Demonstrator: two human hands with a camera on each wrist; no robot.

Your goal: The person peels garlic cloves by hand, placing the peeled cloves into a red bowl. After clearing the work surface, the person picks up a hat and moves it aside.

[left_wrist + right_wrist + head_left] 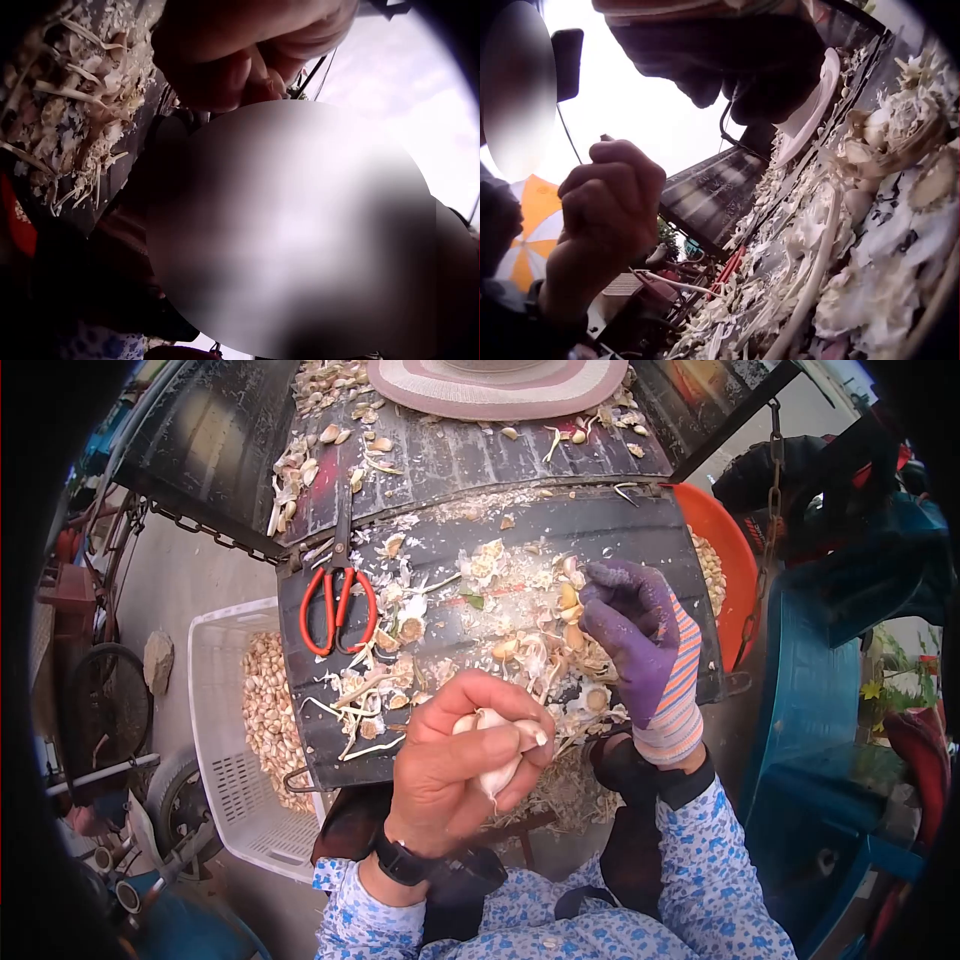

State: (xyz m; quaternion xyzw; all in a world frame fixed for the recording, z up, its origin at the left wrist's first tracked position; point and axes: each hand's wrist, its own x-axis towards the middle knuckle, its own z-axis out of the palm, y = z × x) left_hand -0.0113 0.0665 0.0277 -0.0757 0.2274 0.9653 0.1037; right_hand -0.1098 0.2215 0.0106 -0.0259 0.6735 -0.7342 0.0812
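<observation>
Several white garlic cloves (492, 750) sit in my bare left hand (450, 760), whose thumb presses over them while the fingers curl round. The left wrist view shows its fingers (247, 37) closely, with the cloves mostly hidden. My right hand (645, 635), in a purple glove with a striped cuff, hovers over the right of the black board (450, 645). Its fingers and thumb are loosely bent with a gap between them, and no held thing shows. Loose cloves (569, 598) and peeled skins (545, 655) lie just left of the glove.
Red-handled shears (340, 610) lie at the board's left. A white crate (222, 760) of cloves stands below on the left, and an orange basin (735, 575) of cloves on the right. A wide-brimmed hat (500, 395) rests at the back. Stems and skins litter the board.
</observation>
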